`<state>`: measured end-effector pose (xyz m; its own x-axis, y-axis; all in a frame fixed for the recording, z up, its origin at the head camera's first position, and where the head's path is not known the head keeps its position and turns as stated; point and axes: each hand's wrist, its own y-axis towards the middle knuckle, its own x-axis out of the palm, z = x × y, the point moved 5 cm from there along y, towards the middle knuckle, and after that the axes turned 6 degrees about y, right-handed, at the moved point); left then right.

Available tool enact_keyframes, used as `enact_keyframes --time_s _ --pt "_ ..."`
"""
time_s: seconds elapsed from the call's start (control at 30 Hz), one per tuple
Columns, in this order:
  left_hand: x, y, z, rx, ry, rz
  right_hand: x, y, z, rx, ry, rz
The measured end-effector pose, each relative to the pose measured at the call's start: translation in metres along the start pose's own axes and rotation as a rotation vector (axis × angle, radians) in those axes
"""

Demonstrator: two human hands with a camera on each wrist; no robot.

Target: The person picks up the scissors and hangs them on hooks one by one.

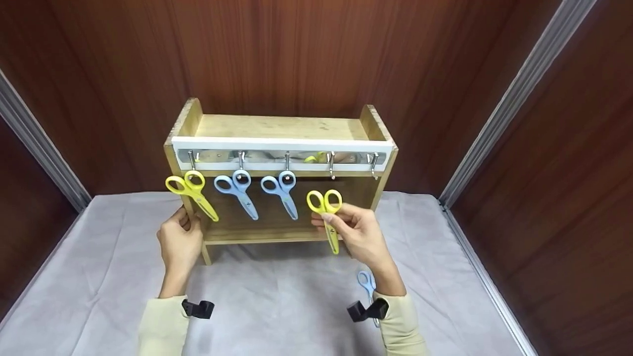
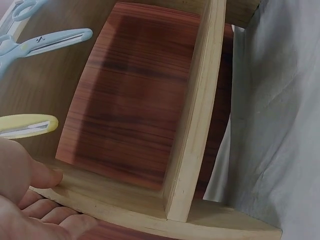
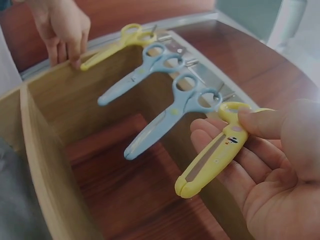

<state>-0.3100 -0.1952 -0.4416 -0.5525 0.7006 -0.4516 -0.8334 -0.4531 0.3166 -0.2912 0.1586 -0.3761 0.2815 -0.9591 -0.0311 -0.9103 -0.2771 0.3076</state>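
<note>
My right hand (image 1: 363, 235) pinches a pair of yellow scissors (image 1: 332, 237) between thumb and fingers, blades down and handle loops up, just below the fourth hook (image 1: 332, 165). In the right wrist view the thumb presses the yellow scissors (image 3: 215, 157) near the loops. My left hand (image 1: 180, 240) grips the left side panel of the wooden rack (image 1: 282, 236); in the left wrist view its thumb and fingers lie on either side of that panel. Hanging from the first three hooks are yellow scissors (image 1: 203, 201), blue scissors (image 1: 246, 201) and more blue scissors (image 1: 288, 201).
A fifth hook (image 1: 374, 165) on the white rail (image 1: 277, 144) carries nothing. Another pair of blue scissors (image 1: 366, 281) lies on the grey cloth (image 1: 277, 306), partly behind the right forearm. Dark wood-grain walls (image 1: 296, 54) stand behind and at both sides.
</note>
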Motion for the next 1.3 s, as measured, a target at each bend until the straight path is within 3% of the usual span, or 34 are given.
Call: enact_keyframes --time_s 0.23,0.53,1.3 --pt "0.000 0.000 0.000 0.010 -0.004 0.003 -0.004 0.009 -0.006 0.001 -0.018 0.022" --pt "0.001 0.001 -0.002 0.015 -0.008 -0.006 -0.005 0.023 -0.009 -0.010 0.060 0.020" --pt "0.002 0.002 -0.004 0.017 -0.006 -0.023 -0.011 0.035 0.009 0.028 0.072 0.068"
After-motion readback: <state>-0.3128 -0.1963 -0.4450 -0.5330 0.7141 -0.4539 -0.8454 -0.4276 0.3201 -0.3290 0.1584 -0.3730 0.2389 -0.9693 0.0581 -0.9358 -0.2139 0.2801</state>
